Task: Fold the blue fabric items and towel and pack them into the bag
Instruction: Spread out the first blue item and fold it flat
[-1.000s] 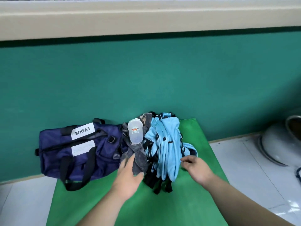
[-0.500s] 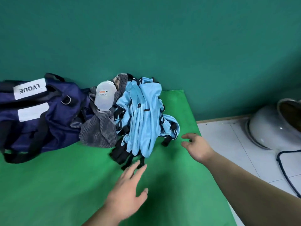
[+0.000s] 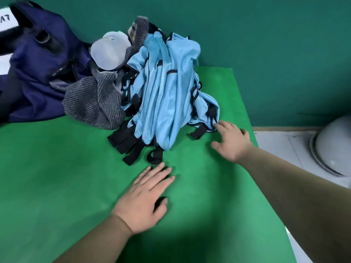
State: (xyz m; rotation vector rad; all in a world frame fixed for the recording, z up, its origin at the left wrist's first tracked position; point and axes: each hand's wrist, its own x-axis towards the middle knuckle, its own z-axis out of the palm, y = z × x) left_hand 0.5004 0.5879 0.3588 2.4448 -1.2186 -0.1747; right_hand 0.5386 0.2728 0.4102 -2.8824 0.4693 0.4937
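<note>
A heap of light blue fabric items (image 3: 167,95) with black straps is lying on the green tabletop (image 3: 57,177), touching a grey striped towel (image 3: 91,105) beside the navy bag (image 3: 41,73). The left hand (image 3: 142,200) is lying flat, fingers spread, just short of the straps; the right hand (image 3: 232,143) is touching the heap's right edge with its fingertips.

Navy bag (image 3: 38,76): we see only its right part; the left and top edges cut it, and its white label (image 3: 8,23) shows blurred letter fragments.
Grey striped towel (image 3: 91,103): partly hidden behind the blue fabric pile (image 3: 167,92), whose pieces we cannot count.
Pale rounded container (image 3: 110,52): print blurred, unreadable.
White round vessel (image 3: 334,149): cut by the right edge.
</note>
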